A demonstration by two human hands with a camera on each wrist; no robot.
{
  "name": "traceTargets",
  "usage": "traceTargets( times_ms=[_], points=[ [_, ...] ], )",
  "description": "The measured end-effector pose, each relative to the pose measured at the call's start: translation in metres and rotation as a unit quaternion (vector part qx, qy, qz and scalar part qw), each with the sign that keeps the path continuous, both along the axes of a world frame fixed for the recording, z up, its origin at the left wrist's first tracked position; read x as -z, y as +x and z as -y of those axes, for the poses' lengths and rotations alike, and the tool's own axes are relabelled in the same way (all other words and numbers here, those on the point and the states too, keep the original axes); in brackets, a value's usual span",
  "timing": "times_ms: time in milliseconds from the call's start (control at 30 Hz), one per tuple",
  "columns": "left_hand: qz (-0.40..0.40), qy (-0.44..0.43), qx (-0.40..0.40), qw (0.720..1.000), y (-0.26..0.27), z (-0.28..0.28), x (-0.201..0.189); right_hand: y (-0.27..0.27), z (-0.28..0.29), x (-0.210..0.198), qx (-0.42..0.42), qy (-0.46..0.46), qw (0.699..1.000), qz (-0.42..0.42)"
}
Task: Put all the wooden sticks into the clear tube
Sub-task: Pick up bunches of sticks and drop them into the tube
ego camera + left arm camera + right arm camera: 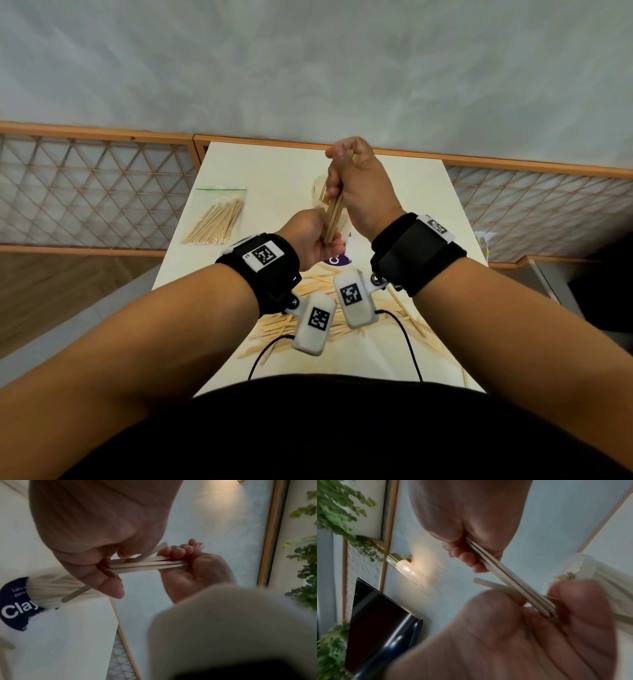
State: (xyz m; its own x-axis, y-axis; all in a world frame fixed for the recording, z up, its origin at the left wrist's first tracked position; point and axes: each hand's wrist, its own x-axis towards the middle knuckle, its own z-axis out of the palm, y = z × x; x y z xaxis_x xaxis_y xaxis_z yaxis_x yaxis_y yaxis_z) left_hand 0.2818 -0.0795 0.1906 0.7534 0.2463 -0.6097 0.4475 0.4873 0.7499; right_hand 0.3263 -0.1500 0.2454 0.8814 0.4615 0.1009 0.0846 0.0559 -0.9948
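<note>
Bundle of wooden sticks (pixel 333 219) held in the air just in front of the clear tube (pixel 318 192), both your hands on it. Right hand (pixel 359 192) fists the upper half; left hand (pixel 308 240) pinches the lower ends. Likely light, stiff, smooth: one stick already splays. Grip mid-bundle, squeeze flat. More sticks (pixel 318 329) lie loose nearer you than the tube.
</note>
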Motion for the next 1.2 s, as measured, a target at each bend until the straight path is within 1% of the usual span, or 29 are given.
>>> traceTargets(
  times_ms=[100, 133, 167, 200, 233, 300, 367, 433, 500, 567, 600, 633, 700, 767, 800, 833, 867, 967, 1033, 1133, 1200],
  points=[
    [-0.016, 0.006, -0.011, 1.0, -0.002, -0.003, 0.004, 0.006, 0.003, -0.02, 0.018, 0.051, 0.998, 0.025],
    [-0.017, 0.001, -0.022, 1.0, -0.003, -0.006, 0.005, 0.008, 0.007, -0.028, 0.016, 0.058, 0.998, 0.035],
    [-0.017, -0.006, -0.035, 0.999, -0.003, -0.008, 0.006, 0.01, 0.011, -0.033, 0.013, 0.045, 0.997, 0.053],
    [-0.013, -0.014, -0.046, 0.999, -0.003, -0.01, 0.006, 0.011, 0.014, -0.035, 0.004, 0.009, 0.997, 0.082],
    [-0.006, -0.024, -0.056, 0.998, -0.003, -0.011, 0.005, 0.01, 0.017, -0.035, -0.01, -0.051, 0.992, 0.118],
    [0.014, -0.044, -0.072, 0.996, -0.003, -0.014, 0.002, 0.007, 0.02, -0.02, -0.055, -0.182, 0.966, 0.177],
    [0.05, -0.066, -0.071, 0.994, -0.003, -0.015, -0.004, 0.004, 0.022, 0.003, -0.101, -0.273, 0.936, 0.198],
    [0.081, -0.101, -0.063, 0.99, -0.005, -0.014, -0.01, 0.001, 0.02, 0.021, -0.105, -0.314, 0.918, 0.22],
    [0.083, -0.117, -0.058, 0.988, -0.005, -0.014, -0.013, 0.001, 0.018, 0.027, -0.084, -0.327, 0.907, 0.251],
    [0.052, -0.09, -0.033, 0.994, -0.004, -0.013, -0.012, 0.004, 0.015, 0.022, -0.05, -0.313, 0.905, 0.284],
    [0.031, -0.069, -0.018, 0.997, -0.003, -0.013, -0.01, 0.007, 0.014, 0.017, -0.03, -0.294, 0.909, 0.293],
    [0.012, -0.055, -0.01, 0.998, -0.003, -0.012, -0.007, 0.011, 0.012, 0.011, -0.011, -0.263, 0.921, 0.288],
    [-0.01, -0.063, -0.004, 0.998, -0.004, -0.01, -0.002, 0.016, 0.01, -0.003, 0.019, -0.183, 0.956, 0.229],
    [-0.01, -0.105, 0.006, 0.994, -0.006, -0.007, 0.001, 0.02, 0.008, -0.014, 0.034, -0.089, 0.986, 0.134],
    [-0.002, -0.136, 0.01, 0.991, -0.006, -0.006, 0.001, 0.02, 0.007, -0.016, 0.029, -0.039, 0.995, 0.084],
    [0.007, -0.169, 0.009, 0.986, -0.006, -0.004, 0.0, 0.018, 0.007, -0.018, 0.019, 0.002, 0.999, 0.044],
    [0.018, -0.196, 0.003, 0.981, -0.006, -0.003, -0.001, 0.015, 0.007, -0.017, 0.008, 0.024, 0.999, 0.019],
    [0.044, -0.226, -0.013, 0.973, -0.005, -0.005, -0.007, 0.007, 0.01, -0.01, -0.017, 0.036, 0.999, 0.014],
    [0.049, -0.219, -0.012, 0.974, -0.004, -0.006, -0.011, 0.005, 0.012, -0.006, -0.014, 0.041, 0.999, 0.015],
    [0.05, -0.194, -0.001, 0.98, -0.005, -0.004, -0.014, 0.007, 0.011, -0.007, 0.016, 0.061, 0.998, -0.002],
    [0.067, -0.168, 0.03, 0.983, -0.006, -0.001, -0.015, 0.011, 0.011, -0.009, 0.035, 0.06, 0.998, -0.006]
  ],
)
